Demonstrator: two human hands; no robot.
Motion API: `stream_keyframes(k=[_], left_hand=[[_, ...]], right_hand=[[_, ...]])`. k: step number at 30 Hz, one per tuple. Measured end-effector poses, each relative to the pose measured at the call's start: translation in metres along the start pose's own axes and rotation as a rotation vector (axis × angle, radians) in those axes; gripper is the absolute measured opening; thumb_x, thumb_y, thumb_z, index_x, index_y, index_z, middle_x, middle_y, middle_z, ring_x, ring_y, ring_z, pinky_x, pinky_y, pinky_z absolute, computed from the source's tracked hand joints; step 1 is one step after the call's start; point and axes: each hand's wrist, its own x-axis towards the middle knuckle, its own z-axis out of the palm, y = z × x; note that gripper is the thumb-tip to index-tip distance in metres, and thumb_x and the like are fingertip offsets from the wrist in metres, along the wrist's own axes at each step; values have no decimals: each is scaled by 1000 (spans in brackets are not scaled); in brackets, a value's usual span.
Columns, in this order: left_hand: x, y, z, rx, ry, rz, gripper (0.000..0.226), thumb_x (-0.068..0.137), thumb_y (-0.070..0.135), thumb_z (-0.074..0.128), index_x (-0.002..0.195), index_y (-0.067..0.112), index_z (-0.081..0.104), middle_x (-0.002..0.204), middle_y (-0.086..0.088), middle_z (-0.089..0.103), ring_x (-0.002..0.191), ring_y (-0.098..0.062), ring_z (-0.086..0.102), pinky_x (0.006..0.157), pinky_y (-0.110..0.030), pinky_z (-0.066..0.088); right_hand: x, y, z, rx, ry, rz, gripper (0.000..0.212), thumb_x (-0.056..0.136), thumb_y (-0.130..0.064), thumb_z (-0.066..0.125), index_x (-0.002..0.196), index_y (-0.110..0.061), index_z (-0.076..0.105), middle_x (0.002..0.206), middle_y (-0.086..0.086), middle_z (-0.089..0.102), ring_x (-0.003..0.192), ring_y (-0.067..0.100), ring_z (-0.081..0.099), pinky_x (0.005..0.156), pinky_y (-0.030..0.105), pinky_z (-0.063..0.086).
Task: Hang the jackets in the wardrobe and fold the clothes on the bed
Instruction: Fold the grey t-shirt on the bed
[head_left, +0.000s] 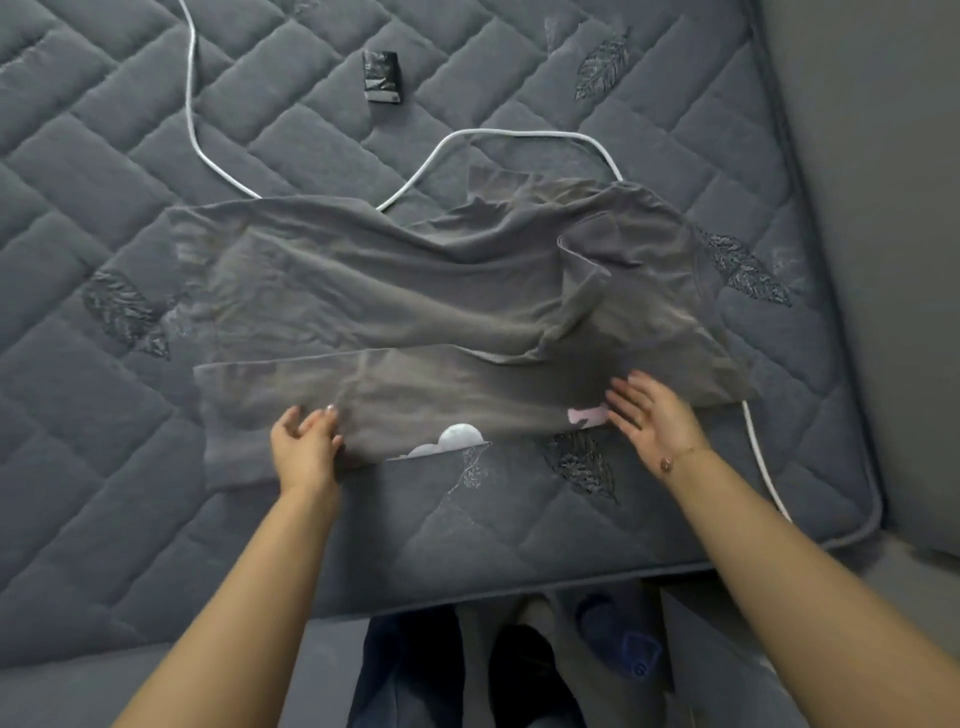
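A grey T-shirt (415, 301) lies spread across the quilted bed (130, 171), its near edge folded over so part of a white and pink print shows. My left hand (306, 447) grips the near edge of the shirt at its left side, thumb and fingers curled round the fabric. At the shirt's near right edge is my right hand (649, 415), palm up with fingers straight, its fingertips at the fabric beside the pink print. The shirt's right side is bunched into a fold.
A white cable (498, 136) loops over the bed, runs under the shirt and comes out along the right edge. A small black packet (383, 77) lies further back. The bed's corner is at the right, with grey floor and slippers (618, 644) below.
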Motion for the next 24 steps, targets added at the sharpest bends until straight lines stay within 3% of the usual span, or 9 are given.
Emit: stream_keyframes(k=[3,5,8,11,13,15,17,20,24], left_hand=[[6,-10,-38,64,184,-33,49,93,9,63,136,4,41,116,-13,55,99,-20,54,92,-34,50],[12,-12,-59,71,333,-83,58,89,14,71,136,3,39,114,-12,53,98,-21,54,103,-43,47],[25,-4,-76,-128,439,-177,71,83,23,78,139,5,37,130,-11,54,107,-22,59,93,-37,53],[39,5,-81,-264,365,-219,53,85,26,75,128,11,47,122,-7,59,108,-21,62,83,-32,54],[44,4,-85,-263,313,-171,24,91,22,69,108,12,57,109,-4,64,109,-22,62,85,-33,55],[49,2,-95,-243,343,-112,15,93,17,67,102,9,60,95,-1,64,104,-23,62,88,-34,54],[53,-1,-106,-213,383,-84,16,92,16,67,104,7,61,95,-3,65,101,-23,62,89,-34,53],[60,-3,-117,-135,350,-103,23,90,16,70,109,5,62,104,-8,65,101,-23,63,91,-35,53],[54,4,-112,233,449,40,44,85,18,75,122,6,56,125,-13,55,110,-27,57,103,-42,45]], right_hand=[[-15,45,14,-124,117,71,35,97,-11,54,128,5,54,114,18,65,85,19,63,78,31,51],[-23,69,34,-104,112,157,36,97,-15,56,129,1,52,127,21,59,102,27,63,88,38,51],[-27,88,72,-4,81,216,42,97,-23,56,136,-6,48,134,18,54,126,30,52,98,38,44],[-19,96,96,70,206,185,44,96,-23,60,135,-6,51,134,16,56,120,28,57,93,34,46],[-15,100,101,78,278,152,41,95,-20,62,131,-3,55,127,15,61,96,24,65,87,31,48],[-15,104,100,39,316,132,30,93,-15,64,119,0,60,116,15,63,74,18,62,85,31,49],[-16,110,94,-11,304,134,27,91,-11,66,115,1,60,111,16,63,72,18,61,88,34,50],[-24,117,83,-77,198,162,30,93,-11,63,120,-2,56,117,18,62,92,28,64,93,39,49],[-30,107,67,-339,183,120,30,91,-17,67,113,1,57,104,18,66,88,28,66,74,35,55]])
